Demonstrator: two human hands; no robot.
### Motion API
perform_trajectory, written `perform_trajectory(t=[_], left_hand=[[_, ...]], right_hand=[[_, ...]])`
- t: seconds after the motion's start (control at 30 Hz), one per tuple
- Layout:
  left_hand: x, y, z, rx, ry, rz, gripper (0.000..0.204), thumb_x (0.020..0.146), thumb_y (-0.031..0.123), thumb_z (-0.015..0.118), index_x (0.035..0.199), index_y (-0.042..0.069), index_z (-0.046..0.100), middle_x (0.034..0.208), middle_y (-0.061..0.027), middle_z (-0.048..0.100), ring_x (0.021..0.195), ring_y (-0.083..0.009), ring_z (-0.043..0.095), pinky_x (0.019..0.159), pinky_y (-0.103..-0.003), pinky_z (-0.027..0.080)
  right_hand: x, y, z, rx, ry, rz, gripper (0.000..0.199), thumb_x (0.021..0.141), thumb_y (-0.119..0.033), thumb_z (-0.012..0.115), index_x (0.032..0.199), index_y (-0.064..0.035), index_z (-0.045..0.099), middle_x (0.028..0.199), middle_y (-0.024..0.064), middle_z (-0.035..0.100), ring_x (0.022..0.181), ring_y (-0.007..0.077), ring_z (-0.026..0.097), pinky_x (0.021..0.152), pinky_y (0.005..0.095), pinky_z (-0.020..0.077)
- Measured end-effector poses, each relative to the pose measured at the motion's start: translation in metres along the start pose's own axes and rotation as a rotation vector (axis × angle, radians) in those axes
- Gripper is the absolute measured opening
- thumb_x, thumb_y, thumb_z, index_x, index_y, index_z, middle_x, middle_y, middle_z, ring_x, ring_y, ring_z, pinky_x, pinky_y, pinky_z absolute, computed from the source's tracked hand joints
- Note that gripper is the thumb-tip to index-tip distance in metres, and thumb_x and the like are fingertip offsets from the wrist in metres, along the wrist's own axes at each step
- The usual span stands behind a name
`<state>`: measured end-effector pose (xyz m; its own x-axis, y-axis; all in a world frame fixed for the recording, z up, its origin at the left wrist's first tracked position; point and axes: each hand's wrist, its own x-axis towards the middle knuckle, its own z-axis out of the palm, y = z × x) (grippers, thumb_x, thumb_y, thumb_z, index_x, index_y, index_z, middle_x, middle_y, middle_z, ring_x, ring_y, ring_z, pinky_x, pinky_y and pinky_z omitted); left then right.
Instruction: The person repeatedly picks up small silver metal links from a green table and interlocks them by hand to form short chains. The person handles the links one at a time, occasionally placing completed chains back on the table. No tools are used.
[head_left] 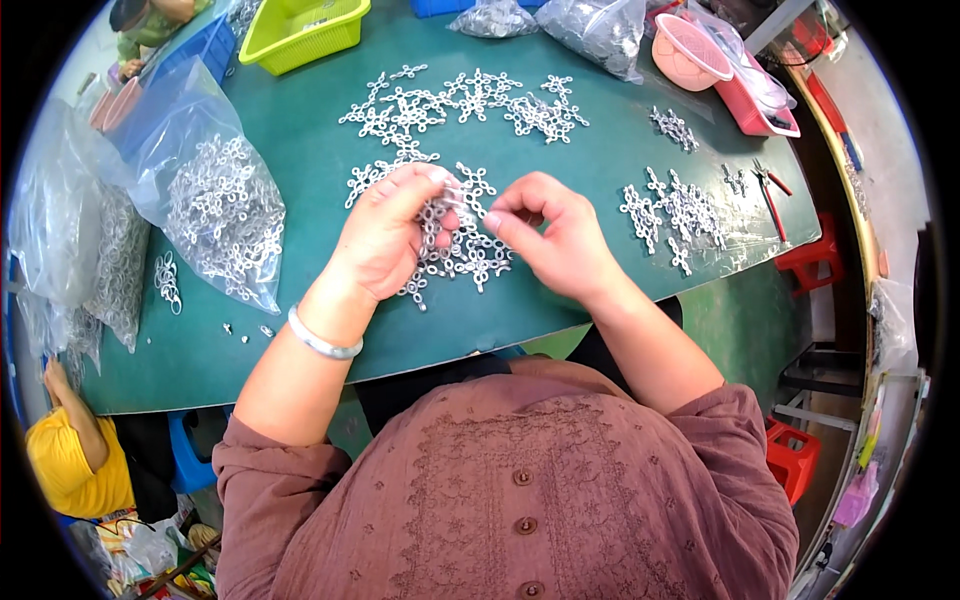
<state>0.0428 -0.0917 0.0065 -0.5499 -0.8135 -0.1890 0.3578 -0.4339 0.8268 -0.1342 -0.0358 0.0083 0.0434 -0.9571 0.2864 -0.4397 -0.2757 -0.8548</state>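
My left hand (378,238), with a pale bangle (325,338) on its wrist, is curled over the green table, and several silver chain-link pieces (435,212) show blurred between its fingers. Close beside it, thumb and forefinger of my right hand (560,245) are pinched together; what they grip, if anything, is too small to make out. A loose heap of the same link pieces (468,262) lies beneath and between both hands. Farther back, more clusters of link pieces (410,108) are spread over the table. Another group of them (692,212) lies to the right.
At the right edge lie red-handled pliers (773,210). A clear plastic bag (225,215) full of link pieces stands left, beside other bags (115,250). A green basket (300,45) and pink baskets (692,50) stand at the back. Another person in yellow (80,465) sits lower left.
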Motion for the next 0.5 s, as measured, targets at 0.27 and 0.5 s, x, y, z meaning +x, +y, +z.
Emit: perform_trajectory(t=[0.27,0.5], left_hand=[[0.006,0.006,-0.013,-0.278,-0.040,-0.007,0.017,0.084,0.015,0.043,0.094,0.004,0.052,0.081,-0.0076,0.054,0.071,-0.0180,0.053,0.057,-0.028,0.045],[0.004,0.006,-0.010,-0.125,0.013,0.022,0.023,0.083,0.006,0.046,0.105,0.004,0.053,0.079,-0.0052,0.057,0.069,-0.0145,0.055,0.057,-0.026,0.046]], right_hand=[[0.025,0.030,0.002,-0.529,0.018,-0.172,0.014,0.070,-0.016,0.064,0.079,-0.0051,0.064,0.072,0.0092,0.052,0.076,0.0270,0.053,0.068,0.0367,0.0440],[0.027,0.033,0.001,-0.409,0.061,-0.059,0.011,0.075,-0.012,0.059,0.078,-0.0026,0.063,0.073,0.0076,0.056,0.069,0.0235,0.055,0.063,0.0336,0.0444]])
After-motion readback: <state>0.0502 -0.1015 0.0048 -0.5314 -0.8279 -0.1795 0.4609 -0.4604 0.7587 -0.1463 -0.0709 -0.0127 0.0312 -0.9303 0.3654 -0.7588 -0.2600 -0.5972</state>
